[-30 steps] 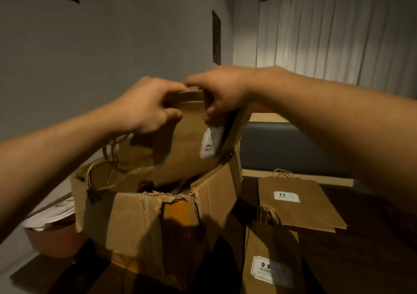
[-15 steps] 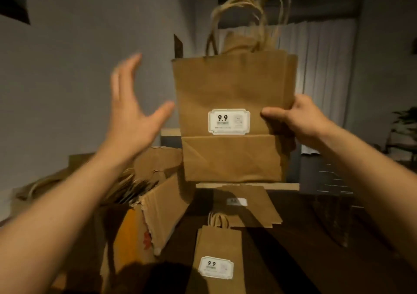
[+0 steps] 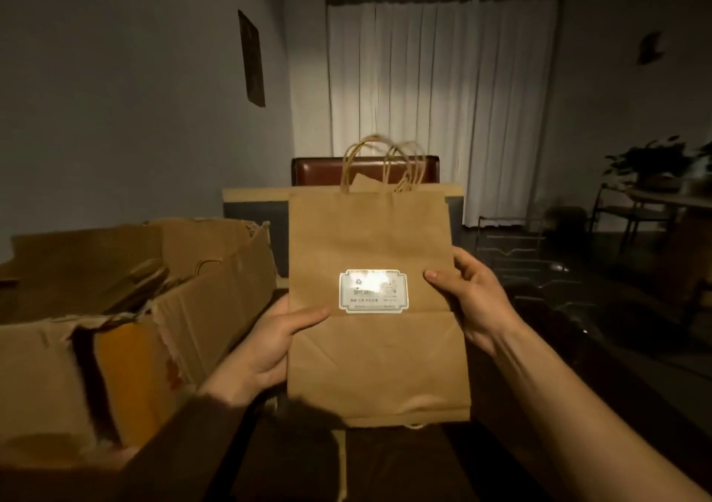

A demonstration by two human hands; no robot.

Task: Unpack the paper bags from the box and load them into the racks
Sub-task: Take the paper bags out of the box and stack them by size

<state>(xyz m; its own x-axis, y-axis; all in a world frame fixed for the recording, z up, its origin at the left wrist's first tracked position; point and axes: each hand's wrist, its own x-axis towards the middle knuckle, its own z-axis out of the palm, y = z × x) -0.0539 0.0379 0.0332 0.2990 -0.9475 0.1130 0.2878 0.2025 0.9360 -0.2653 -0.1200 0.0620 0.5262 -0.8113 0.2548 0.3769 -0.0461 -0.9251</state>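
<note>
A flat brown paper bag with twine handles and a white label is held upright in front of me. My left hand grips its left edge, thumb on the front. My right hand grips its right edge. The torn cardboard box stands open at my left, with several more folded bags inside. A dark wire rack stands to the right, beyond my right hand.
A dark table top lies under the bag. Behind it are a brown chair back, a white curtain and a grey wall. A plant on a small table stands at the far right.
The bag came out of the box, was held high by my right hand alone, and is now lower at chest height. My left hand has taken its left edge.
</note>
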